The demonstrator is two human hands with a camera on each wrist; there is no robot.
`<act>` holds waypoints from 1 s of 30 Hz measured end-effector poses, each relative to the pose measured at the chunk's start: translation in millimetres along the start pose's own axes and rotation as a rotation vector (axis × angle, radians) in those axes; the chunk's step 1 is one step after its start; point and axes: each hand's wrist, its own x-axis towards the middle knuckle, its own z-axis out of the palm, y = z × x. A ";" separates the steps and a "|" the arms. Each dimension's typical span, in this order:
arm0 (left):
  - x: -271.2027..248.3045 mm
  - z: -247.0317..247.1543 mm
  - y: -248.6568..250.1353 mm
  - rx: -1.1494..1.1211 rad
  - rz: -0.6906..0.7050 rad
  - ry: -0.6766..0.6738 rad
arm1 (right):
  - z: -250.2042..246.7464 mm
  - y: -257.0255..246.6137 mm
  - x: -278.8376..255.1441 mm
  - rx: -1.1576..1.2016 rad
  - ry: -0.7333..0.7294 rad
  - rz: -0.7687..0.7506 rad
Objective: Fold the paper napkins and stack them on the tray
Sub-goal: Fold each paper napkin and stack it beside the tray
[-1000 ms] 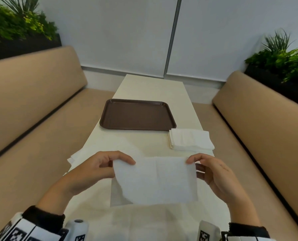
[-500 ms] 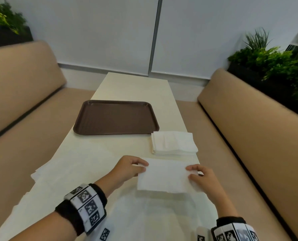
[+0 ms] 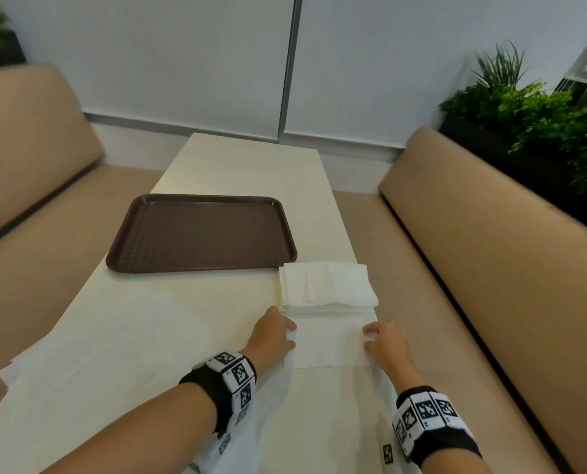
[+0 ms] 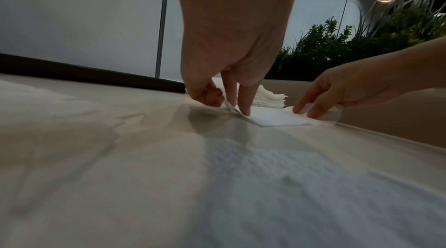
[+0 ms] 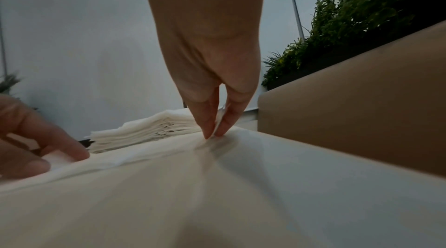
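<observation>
A white paper napkin [image 3: 329, 347] lies flat, folded to a rectangle, on the cream table [image 3: 251, 172] just in front of a stack of folded napkins [image 3: 326, 285]. My left hand [image 3: 290, 333] pinches the napkin's left edge; in the left wrist view that edge [image 4: 229, 107] lifts between thumb and fingers. My right hand [image 3: 369, 336] pinches the right edge, and the right wrist view shows paper between its fingertips [image 5: 222, 128]. The brown tray [image 3: 200, 234] sits beyond, left of the stack, with nothing on it.
Unfolded napkins [image 3: 73, 357] lie spread over the table's near left part. Beige benches [image 3: 490, 251] run along both sides, with plants [image 3: 541, 114] behind them. The table's right edge [image 3: 377, 319] runs right beside my right hand.
The napkin hung in the air between both hands a second ago; it now lies on the table, further forward, against the stack. Both hands moved forward and down with it.
</observation>
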 end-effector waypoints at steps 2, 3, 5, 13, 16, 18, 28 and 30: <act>-3.4 -1.6 1.5 0.004 0.004 -0.013 | -1.1 -4.0 -3.2 -0.024 0.000 0.001; -7.2 -5.3 2.2 0.001 0.009 -0.023 | -3.1 -7.0 -7.5 -0.041 0.002 0.011; -19.4 -21.6 3.9 -0.024 0.036 -0.032 | -10.3 -16.2 -19.9 -0.126 0.016 0.039; -153.1 -127.5 -56.3 -0.405 0.028 0.073 | -16.2 -101.9 -115.2 0.067 -0.222 -0.349; -215.0 -147.4 -92.9 -0.447 -0.061 0.215 | 8.3 -136.2 -158.4 0.085 -0.434 -0.522; -251.2 -153.8 -116.0 -0.479 -0.135 0.290 | 30.9 -152.8 -181.4 0.018 -0.541 -0.572; -338.7 -162.0 -169.0 -0.628 -0.307 0.548 | 99.0 -188.4 -240.9 -0.372 -0.551 -0.716; -341.8 -162.4 -175.1 -0.639 -0.308 0.560 | 103.5 -188.9 -246.1 -0.393 -0.534 -0.743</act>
